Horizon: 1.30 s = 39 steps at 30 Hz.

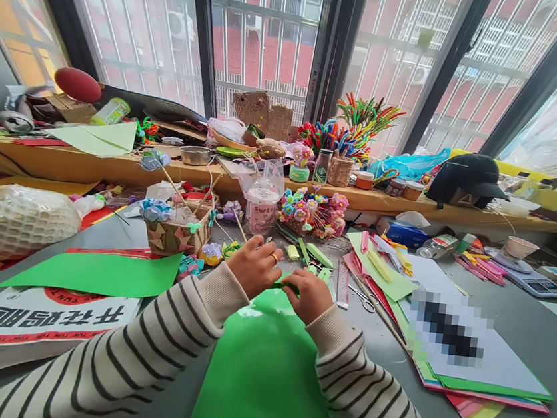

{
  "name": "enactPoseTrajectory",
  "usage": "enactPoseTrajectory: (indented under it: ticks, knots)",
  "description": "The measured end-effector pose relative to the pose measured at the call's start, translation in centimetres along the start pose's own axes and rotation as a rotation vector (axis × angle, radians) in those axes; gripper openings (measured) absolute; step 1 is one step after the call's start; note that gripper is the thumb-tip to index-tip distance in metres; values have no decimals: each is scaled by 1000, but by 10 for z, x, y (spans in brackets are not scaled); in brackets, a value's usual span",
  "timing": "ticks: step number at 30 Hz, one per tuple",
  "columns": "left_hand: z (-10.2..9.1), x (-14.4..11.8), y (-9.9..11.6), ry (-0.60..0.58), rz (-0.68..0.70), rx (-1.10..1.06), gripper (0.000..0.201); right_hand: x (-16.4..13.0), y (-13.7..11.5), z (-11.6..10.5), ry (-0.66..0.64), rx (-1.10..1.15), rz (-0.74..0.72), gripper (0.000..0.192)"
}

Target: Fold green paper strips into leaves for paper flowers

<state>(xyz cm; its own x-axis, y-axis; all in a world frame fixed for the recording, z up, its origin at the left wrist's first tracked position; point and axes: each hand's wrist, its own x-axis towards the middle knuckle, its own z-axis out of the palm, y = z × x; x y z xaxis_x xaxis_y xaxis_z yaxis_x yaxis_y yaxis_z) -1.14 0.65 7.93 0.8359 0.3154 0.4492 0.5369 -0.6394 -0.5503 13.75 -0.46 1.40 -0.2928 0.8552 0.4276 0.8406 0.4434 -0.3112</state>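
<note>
Centrally, on the grey tabletop (534, 345): a large green paper sheet (264, 375), lying flat between two striped sleeves, its far edge taken up by both hands.

- Left hand (254, 265): ring on one finger, fingers curled over the sheet's far edge; grip closed on the paper.
- Right hand (309, 296): close beside the left, the two nearly touching; grip likewise pinched on the same edge, where the paper shows as a dark green fold (286, 285) between the hands.
- Just beyond the hands: a woven basket (175, 234) with paper flowers on sticks, a clear lidded plastic cup (262, 200), a cluster of small coloured flowers (313, 213), loose green strips (318, 255).
- Right of the hands: a metal ruler (343, 285) and scissors (363, 298), then a fanned stack of coloured paper (460, 384), partly blurred over.
- Left: a second green sheet (100, 272) lying over a red-and-white printed bag (29, 321); a white mesh-wrapped bundle (13, 219).
- Behind, on the wooden sill (87, 164): a metal bowl (195, 155), a pot of pipe cleaners (349, 143), a black cap (466, 177). The clutter crowds the far side of the sheet closely
</note>
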Motion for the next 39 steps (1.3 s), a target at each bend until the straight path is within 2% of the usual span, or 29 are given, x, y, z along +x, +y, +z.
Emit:
enactPoseTrajectory:
  ticks: [4,7,10,13,15,18,20,26,33,36,39]
  knots:
    - [12,8,-14,-107,6,-141,20,1,4,2,-49,160,-43,12]
    - [23,12,-26,-208,-34,-315,13,2,7,1,-94,314,-75,12]
    - [38,12,-36,-258,-41,-491,10,2,10,-1,-132,488,-74,13]
    - [56,9,-43,-273,-38,-771,12,2,13,-2,-161,644,-47,15]
    - [68,5,-43,-254,-83,-969,15,2,15,0,-167,732,-24,17]
    - [82,-3,-36,-217,-175,-1219,23,2,16,2,-185,871,12,17]
    - [89,-9,-29,-198,-244,-1307,26,1,16,3,-197,971,59,18]
    - [102,-23,-8,-122,-407,-1408,29,2,15,10,-197,1267,252,19]
    - [107,-22,5,-91,-583,-1298,26,7,20,21,-19,1495,484,20]
    - [107,-21,11,-79,-597,-1239,23,9,21,23,48,1576,610,21]
    - [108,-21,15,-48,-602,-1206,24,11,22,24,125,1575,675,22]
